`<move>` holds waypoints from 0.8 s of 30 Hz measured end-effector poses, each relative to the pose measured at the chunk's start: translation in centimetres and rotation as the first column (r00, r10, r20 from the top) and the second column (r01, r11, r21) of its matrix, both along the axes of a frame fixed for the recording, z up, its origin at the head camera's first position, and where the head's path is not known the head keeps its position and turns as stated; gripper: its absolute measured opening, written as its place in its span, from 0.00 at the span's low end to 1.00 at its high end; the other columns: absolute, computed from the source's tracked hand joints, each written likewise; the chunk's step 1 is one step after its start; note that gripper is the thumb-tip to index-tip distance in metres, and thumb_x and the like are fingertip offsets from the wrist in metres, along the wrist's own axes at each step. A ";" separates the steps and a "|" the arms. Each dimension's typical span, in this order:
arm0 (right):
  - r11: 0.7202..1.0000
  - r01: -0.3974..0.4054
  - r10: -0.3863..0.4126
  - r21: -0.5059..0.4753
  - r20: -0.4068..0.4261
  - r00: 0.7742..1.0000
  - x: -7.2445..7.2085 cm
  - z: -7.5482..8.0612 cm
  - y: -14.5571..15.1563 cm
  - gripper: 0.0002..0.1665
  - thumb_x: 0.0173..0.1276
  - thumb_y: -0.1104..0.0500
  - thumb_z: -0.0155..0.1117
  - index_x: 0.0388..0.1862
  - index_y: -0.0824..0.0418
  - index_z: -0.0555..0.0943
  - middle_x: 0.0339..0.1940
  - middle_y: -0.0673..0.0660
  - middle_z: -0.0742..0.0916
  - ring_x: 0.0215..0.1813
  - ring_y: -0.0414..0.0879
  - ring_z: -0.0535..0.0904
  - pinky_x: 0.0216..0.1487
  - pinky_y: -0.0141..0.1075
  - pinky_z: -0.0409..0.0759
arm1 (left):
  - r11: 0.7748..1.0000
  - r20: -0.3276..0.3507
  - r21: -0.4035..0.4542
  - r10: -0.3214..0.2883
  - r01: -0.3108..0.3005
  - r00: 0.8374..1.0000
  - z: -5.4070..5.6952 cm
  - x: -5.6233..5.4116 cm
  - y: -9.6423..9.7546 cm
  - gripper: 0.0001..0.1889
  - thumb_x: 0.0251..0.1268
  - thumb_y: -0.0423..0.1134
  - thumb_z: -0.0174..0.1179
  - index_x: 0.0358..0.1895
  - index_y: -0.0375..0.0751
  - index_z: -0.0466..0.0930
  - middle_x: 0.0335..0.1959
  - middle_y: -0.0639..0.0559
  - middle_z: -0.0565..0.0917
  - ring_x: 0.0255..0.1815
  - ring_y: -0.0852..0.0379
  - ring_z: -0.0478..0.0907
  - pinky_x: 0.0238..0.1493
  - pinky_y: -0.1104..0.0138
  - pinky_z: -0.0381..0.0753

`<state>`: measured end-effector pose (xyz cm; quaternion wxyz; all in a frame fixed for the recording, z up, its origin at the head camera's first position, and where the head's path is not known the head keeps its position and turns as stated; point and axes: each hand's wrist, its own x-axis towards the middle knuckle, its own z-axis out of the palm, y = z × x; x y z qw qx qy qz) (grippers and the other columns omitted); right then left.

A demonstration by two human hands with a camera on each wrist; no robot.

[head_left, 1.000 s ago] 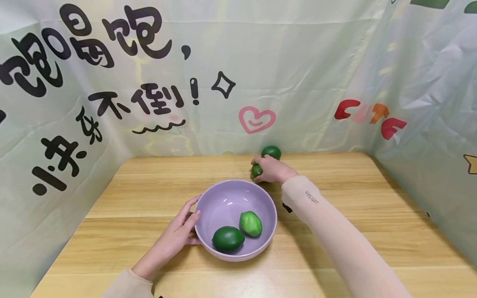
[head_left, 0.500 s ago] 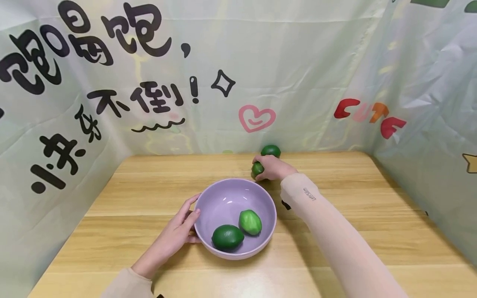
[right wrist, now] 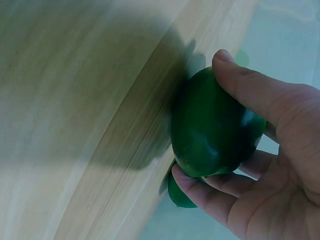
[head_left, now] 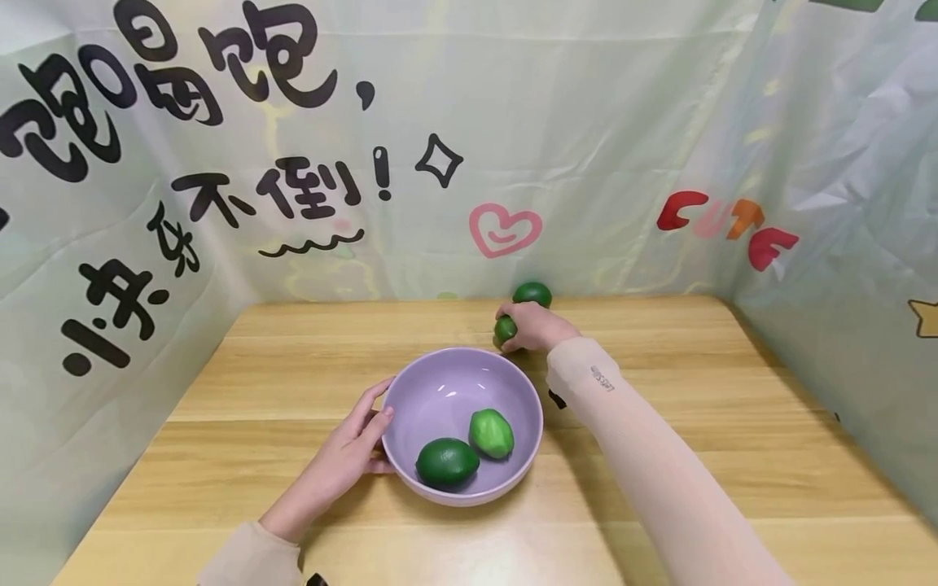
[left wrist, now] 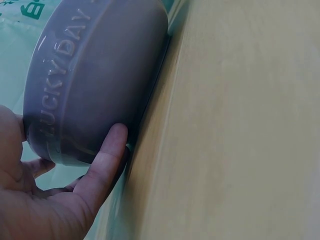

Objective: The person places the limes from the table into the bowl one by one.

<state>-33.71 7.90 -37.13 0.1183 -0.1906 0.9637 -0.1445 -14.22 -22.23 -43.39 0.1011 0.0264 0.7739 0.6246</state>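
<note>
1. So on my head feed the right hand [head_left: 541, 326] is out at the far side of the table, pinching a glossy dark green oval fruit [head_left: 505, 329] between thumb and fingers. Right wrist cam shows me the thumb on one side, fingertips on the other. Can't tell from here if it's touching the wood.
2. Just behind that one I see another glossy dark green oval fruit [head_left: 532, 294], near the table's back edge, partly hidden by the hand.
3. The left hand [head_left: 357, 435] has hold of a round, shiny lilac bowl [head_left: 423, 389], thumb at the rim and fingers spread along the outer wall. Left wrist cam gives me raised "LUCKY DAY" lettering on it.
4. In the bowl: one big dark green oval fruit [head_left: 447, 462] and, just beside it, a smaller bright green ridged fruit [head_left: 492, 433].
5. Everything's on a pale wood-grain table [head_left: 769, 439], with a light green printed cloth backdrop [head_left: 586, 122] around it, black characters and a pink heart included.
</note>
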 end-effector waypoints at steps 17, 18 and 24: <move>1.000 0.028 -0.027 -0.015 0.027 0.999 -0.3 -0.1 0.1 0.31 0.74 0.55 0.76 0.71 0.56 0.77 0.65 0.62 0.85 0.62 0.58 0.81 0.71 0.56 0.83 | 1.000 0.014 -0.001 -0.010 0.010 1.000 0.2 -0.2 0.0 0.27 0.90 0.51 0.47 0.85 0.64 0.57 0.64 0.31 0.75 0.50 0.46 0.87 0.45 0.55 0.97; 0.999 0.028 -0.028 -0.016 0.028 0.999 -0.3 -0.1 0.1 0.31 0.74 0.55 0.76 0.72 0.56 0.77 0.65 0.62 0.85 0.62 0.58 0.81 0.71 0.56 0.83 | 1.000 0.015 -0.004 -0.010 0.010 1.000 0.2 -0.2 0.0 0.27 0.90 0.51 0.47 0.85 0.64 0.57 0.64 0.31 0.75 0.50 0.47 0.87 0.45 0.55 0.97; 0.999 0.029 -0.029 -0.014 0.034 0.999 -0.3 0.0 0.2 0.33 0.74 0.54 0.76 0.74 0.56 0.76 0.65 0.62 0.85 0.62 0.58 0.81 0.72 0.56 0.83 | 1.000 0.013 0.004 -0.019 0.019 1.000 0.2 -0.3 0.0 0.27 0.90 0.51 0.47 0.85 0.63 0.57 0.65 0.30 0.74 0.51 0.46 0.87 0.47 0.53 0.96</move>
